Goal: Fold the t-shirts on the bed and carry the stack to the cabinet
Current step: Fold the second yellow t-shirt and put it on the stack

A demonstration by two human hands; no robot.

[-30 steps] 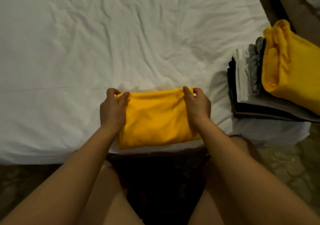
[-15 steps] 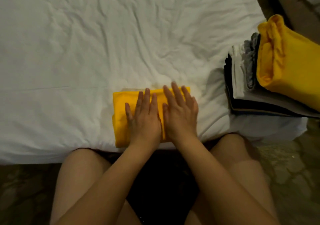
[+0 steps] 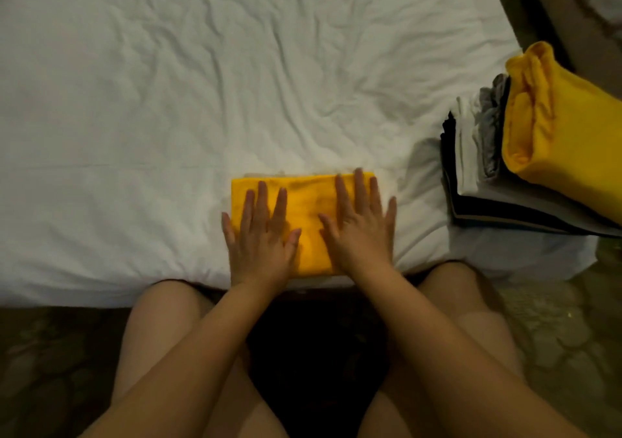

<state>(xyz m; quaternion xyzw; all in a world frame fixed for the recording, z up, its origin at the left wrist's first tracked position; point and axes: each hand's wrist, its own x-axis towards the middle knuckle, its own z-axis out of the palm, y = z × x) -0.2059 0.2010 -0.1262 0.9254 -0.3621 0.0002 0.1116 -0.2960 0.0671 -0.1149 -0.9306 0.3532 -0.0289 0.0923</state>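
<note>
Left hand (image 3: 261,242) and right hand (image 3: 361,232) are bare with slim fingers; nails too blurred to judge. The right hand's fingertips are smeared by motion blur. Left forearm (image 3: 188,353) and right forearm (image 3: 454,353) are bare as far as the frame shows. Left thigh (image 3: 151,309) and right thigh (image 3: 464,289) are bare too, knees rounded. A dark garment (image 3: 319,353), near black, fills the lap between the thighs; its cut and hem are lost in shadow.

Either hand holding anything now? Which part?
Nothing held: the left hand and right hand lie flat, fingers straight, pressing the top of the folded yellow t-shirt.
</note>
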